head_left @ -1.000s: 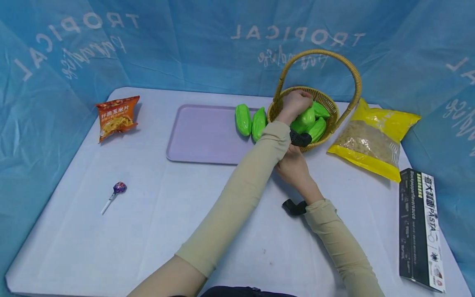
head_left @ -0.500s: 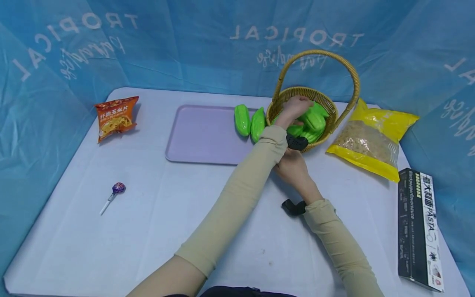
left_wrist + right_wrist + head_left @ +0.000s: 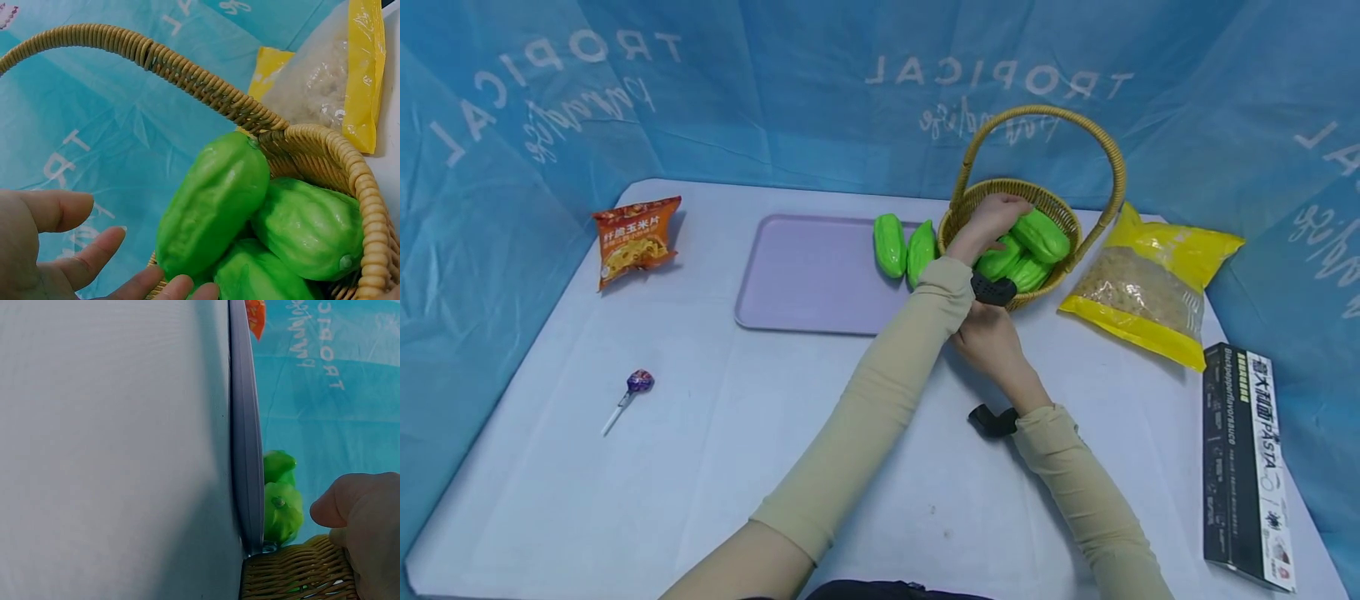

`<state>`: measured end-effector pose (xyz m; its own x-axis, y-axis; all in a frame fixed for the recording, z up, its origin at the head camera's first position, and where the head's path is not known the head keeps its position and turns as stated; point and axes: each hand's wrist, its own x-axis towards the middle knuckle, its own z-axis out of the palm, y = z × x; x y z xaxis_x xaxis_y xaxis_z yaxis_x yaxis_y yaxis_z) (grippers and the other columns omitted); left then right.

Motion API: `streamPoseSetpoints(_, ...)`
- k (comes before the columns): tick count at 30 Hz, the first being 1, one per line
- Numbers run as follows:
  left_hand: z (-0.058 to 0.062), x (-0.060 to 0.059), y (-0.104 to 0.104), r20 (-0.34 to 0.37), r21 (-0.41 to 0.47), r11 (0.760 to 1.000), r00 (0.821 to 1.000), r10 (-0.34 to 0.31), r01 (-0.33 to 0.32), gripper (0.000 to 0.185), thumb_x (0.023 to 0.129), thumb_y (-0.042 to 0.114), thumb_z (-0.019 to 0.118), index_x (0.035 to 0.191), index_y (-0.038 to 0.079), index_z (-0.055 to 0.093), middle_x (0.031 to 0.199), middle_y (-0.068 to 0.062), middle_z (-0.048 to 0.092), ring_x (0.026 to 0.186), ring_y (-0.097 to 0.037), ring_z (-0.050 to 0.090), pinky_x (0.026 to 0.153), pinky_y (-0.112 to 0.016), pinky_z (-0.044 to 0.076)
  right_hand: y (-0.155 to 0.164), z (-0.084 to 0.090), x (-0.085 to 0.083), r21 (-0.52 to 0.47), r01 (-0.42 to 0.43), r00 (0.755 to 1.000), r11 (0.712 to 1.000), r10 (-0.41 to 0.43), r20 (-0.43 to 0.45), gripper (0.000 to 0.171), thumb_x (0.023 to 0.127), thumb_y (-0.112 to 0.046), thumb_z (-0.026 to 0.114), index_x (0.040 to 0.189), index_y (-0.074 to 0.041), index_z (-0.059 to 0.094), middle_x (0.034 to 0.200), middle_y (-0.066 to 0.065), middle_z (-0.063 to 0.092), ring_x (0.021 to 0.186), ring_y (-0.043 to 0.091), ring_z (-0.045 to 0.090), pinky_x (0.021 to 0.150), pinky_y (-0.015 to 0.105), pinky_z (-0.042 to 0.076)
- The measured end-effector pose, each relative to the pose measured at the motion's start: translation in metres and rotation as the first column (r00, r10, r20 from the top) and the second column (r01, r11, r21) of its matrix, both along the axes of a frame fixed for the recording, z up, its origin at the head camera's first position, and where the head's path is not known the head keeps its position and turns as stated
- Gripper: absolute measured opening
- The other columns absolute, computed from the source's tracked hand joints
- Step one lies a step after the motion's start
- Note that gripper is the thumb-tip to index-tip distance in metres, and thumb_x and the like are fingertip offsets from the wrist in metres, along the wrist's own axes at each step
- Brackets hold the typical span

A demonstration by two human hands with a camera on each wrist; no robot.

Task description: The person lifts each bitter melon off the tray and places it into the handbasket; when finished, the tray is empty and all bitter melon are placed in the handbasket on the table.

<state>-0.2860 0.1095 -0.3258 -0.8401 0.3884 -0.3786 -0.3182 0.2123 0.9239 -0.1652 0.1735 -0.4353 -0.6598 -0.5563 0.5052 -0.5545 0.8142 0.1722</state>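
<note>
My left hand [image 3: 996,218] is over the left inside of a wicker basket [image 3: 1077,218], its fingers spread. In the left wrist view its fingertips lie right beside a long, glossy green ridged gourd [image 3: 215,203], which leans on top of the others. Under it in the basket are more such gourds, one of them this pale-stemmed gourd [image 3: 309,228]. My right hand [image 3: 992,337] grips the basket's near rim, below my crossing left arm. In the right wrist view its thumb is over the woven edge; the other fingers are mostly hidden.
Two green gourds [image 3: 891,246] lie on the right end of a purple tray [image 3: 805,275], beside the basket. A yellow bag [image 3: 1150,287] and a black pasta box [image 3: 1243,467] are on the right. An orange snack bag [image 3: 637,242] and a lollipop [image 3: 631,393] are on the left.
The top gourd has shifted to the right in the basket and now shows more fully. My left hand has come off it, lower and slightly left. The right hand keeps its place.
</note>
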Motion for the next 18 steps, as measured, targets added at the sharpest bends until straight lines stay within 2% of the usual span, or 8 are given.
streamPoseSetpoints(2, 0.000, 0.000, -0.002, 0.002, 0.003, 1.000, 1.000, -0.001, 0.001, 0.042, 0.102, 0.030, 0.050, 0.143, 0.020, 0.048, 0.149, 0.005, 0.044, 0.138, -0.016, 0.042, 0.105, -0.038, 0.045, 0.000, 0.000, -0.001, -0.019, -0.008, 1.000, 1.000, 0.008, 0.004, 0.026, 0.092, -0.015, 0.060, 0.068, -0.007, 0.055, 0.060, 0.006, 0.053, 0.048, 0.012, 0.034, 0.048, 0.032, 0.040)
streamPoseSetpoints(4, 0.002, -0.001, -0.004, -0.005, 0.005, 1.000, 1.000, -0.003, 0.003, 0.042, 0.102, 0.029, 0.049, 0.143, 0.020, 0.048, 0.149, 0.005, 0.044, 0.138, -0.016, 0.042, 0.106, -0.040, 0.045, 0.000, 0.001, -0.001, -0.040, -0.011, 1.000, 0.999, 0.012, 0.023, 0.018, 0.093, -0.016, 0.059, 0.080, -0.003, 0.063, 0.072, 0.010, 0.062, 0.055, 0.017, 0.049, 0.060, 0.036, 0.046)
streamPoseSetpoints(6, 0.004, -0.001, -0.006, -0.015, 0.013, 1.000, 1.000, -0.001, 0.001, 0.041, 0.103, 0.029, 0.048, 0.143, 0.020, 0.048, 0.149, 0.005, 0.044, 0.138, -0.016, 0.042, 0.107, -0.041, 0.044, 0.000, 0.002, -0.001, -0.055, -0.009, 0.999, 0.998, 0.012, 0.052, 0.020, 0.094, -0.016, 0.058, 0.099, 0.001, 0.068, 0.093, 0.014, 0.069, 0.074, 0.023, 0.062, 0.078, 0.041, 0.049)
streamPoseSetpoints(7, 0.006, -0.001, -0.007, -0.022, 0.018, 1.000, 1.000, 0.000, 0.000, 0.041, 0.103, 0.030, 0.048, 0.143, 0.021, 0.048, 0.149, 0.006, 0.044, 0.138, -0.016, 0.042, 0.108, -0.041, 0.043, 0.000, 0.002, -0.001, -0.053, -0.006, 0.998, 0.999, 0.009, 0.064, 0.025, 0.095, -0.017, 0.058, 0.108, 0.002, 0.067, 0.102, 0.016, 0.070, 0.086, 0.025, 0.065, 0.087, 0.043, 0.048)
streamPoseSetpoints(10, 0.014, -0.001, -0.011, -0.061, 0.024, 1.000, 0.998, -0.003, 0.005, 0.040, 0.103, 0.031, 0.047, 0.143, 0.023, 0.048, 0.149, 0.007, 0.044, 0.138, -0.016, 0.042, 0.108, -0.039, 0.043, 0.000, 0.003, -0.001, -0.070, 0.001, 0.995, 0.998, 0.006, 0.100, 0.034, 0.094, -0.015, 0.057, 0.122, 0.004, 0.062, 0.118, 0.019, 0.066, 0.110, 0.030, 0.061, 0.100, 0.047, 0.042)
streamPoseSetpoints(14, 0.027, -0.001, -0.019, -0.122, 0.042, 0.999, 0.993, -0.006, 0.012, 0.040, 0.103, 0.034, 0.047, 0.142, 0.026, 0.047, 0.150, 0.008, 0.043, 0.138, -0.015, 0.042, 0.107, -0.037, 0.043, -0.001, 0.005, 0.001, -0.115, 0.014, 0.987, 0.993, 0.004, 0.161, 0.035, 0.091, -0.009, 0.055, 0.123, 0.006, 0.060, 0.121, 0.021, 0.063, 0.115, 0.036, 0.056, 0.101, 0.049, 0.040)
streamPoseSetpoints(18, 0.039, -0.002, -0.028, -0.195, 0.049, 0.999, 0.981, 0.004, 0.006, 0.041, 0.102, 0.034, 0.049, 0.142, 0.026, 0.048, 0.149, 0.008, 0.043, 0.136, -0.014, 0.043, 0.101, -0.037, 0.046, -0.003, 0.008, 0.003, -0.129, 0.057, 0.968, 0.990, -0.024, 0.249, 0.044, 0.093, -0.010, 0.056, 0.134, 0.006, 0.053, 0.136, 0.022, 0.055, 0.129, 0.037, 0.048, 0.112, 0.051, 0.032)
